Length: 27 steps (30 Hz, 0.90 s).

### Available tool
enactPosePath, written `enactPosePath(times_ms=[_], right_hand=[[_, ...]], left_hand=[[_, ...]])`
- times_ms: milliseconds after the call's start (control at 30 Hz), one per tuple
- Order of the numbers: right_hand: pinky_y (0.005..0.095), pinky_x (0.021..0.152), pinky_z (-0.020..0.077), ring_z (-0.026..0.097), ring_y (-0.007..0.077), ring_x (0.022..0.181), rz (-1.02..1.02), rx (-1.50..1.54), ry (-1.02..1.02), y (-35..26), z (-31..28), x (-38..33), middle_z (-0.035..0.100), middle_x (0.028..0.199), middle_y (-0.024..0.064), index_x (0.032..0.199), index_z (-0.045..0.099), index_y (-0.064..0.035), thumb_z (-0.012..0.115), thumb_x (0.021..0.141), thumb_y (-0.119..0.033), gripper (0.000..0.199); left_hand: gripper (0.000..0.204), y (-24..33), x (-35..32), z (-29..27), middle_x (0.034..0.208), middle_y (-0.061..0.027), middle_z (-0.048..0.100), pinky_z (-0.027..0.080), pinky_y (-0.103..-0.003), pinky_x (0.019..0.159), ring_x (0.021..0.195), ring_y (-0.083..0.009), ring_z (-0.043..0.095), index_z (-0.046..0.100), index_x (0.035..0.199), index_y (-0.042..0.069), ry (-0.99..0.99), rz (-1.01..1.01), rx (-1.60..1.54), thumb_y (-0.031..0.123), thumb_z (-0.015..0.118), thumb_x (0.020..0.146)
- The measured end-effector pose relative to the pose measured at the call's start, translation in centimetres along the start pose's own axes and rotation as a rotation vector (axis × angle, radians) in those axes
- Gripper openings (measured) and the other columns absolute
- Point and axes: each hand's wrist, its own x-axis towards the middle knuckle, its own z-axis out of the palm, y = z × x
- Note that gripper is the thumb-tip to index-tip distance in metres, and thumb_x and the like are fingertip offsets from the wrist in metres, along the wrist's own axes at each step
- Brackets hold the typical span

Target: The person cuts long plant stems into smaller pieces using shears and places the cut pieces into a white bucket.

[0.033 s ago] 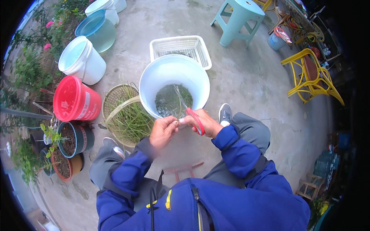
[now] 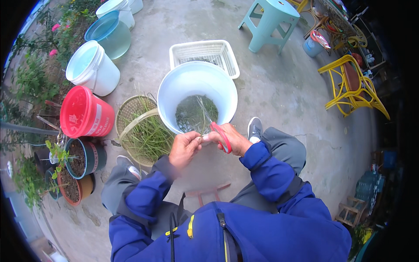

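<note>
My left hand [image 2: 183, 149] is closed in a pinch on a thin green stem [image 2: 204, 124] at the near rim of a large white bucket [image 2: 166, 87]. Against its fingertips, my right hand [image 2: 235, 140] is closed round red-handled scissors [image 2: 224, 139], whose blades point away over the bucket. Cut green pieces [image 2: 192, 111] lie at the bottom of the bucket. To its left stands a woven basket [image 2: 128, 107] with a handle, heaped with long green stalks [image 2: 150, 139]. How far the scissor blades are apart is hard to make out.
A white plastic crate [image 2: 227, 61] sits behind the bucket. Along the left are a red bucket [image 2: 78, 111], a white pail [image 2: 107, 74], a blue tub [image 2: 118, 41] and plant pots [image 2: 96, 159]. A pale green stool [image 2: 279, 15] and yellow-framed chair [image 2: 349, 87] stand right.
</note>
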Motion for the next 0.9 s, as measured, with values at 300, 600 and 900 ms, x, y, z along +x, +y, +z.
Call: enactPosePath(times_ms=[300,600,900], right_hand=[[0.032,0.041,0.0363,0.046,0.0139,0.044,0.12,-0.127,0.033,1.3,0.3,0.7,0.049,0.051,0.0057,0.063,0.058,0.0017,0.069,0.071,-0.023,0.028],[0.034,0.038,0.0353,0.046,0.0151,0.042,0.232,-0.087,0.048,2.3,0.8,1.0,0.048,0.053,0.0049,0.064,0.056,0.0004,0.068,0.069,-0.013,0.019],[0.0326,0.036,0.0322,0.044,0.0143,0.04,0.228,0.019,0.069,3.9,0.7,1.5,0.047,0.052,0.0043,0.065,0.056,-0.0004,0.069,0.072,-0.011,0.018]], left_hand=[[0.018,-0.6,0.2,0.0,0.065,0.0044,0.053,0.034,-0.019,0.047,0.053,-0.0029,0.043,0.065,0.088,0.003,-0.021,-0.048,0.081,0.011,0.052,0.098],[0.019,-2.1,0.5,-0.3,0.064,0.0044,0.054,0.032,-0.02,0.042,0.046,-0.003,0.041,0.064,0.084,0.005,-0.026,-0.169,0.003,0.012,0.052,0.098],[0.018,-2.0,1.1,-0.9,0.063,0.0045,0.053,0.031,-0.021,0.042,0.047,-0.0033,0.041,0.063,0.085,0.005,-0.046,-0.222,-0.002,0.013,0.052,0.097]])
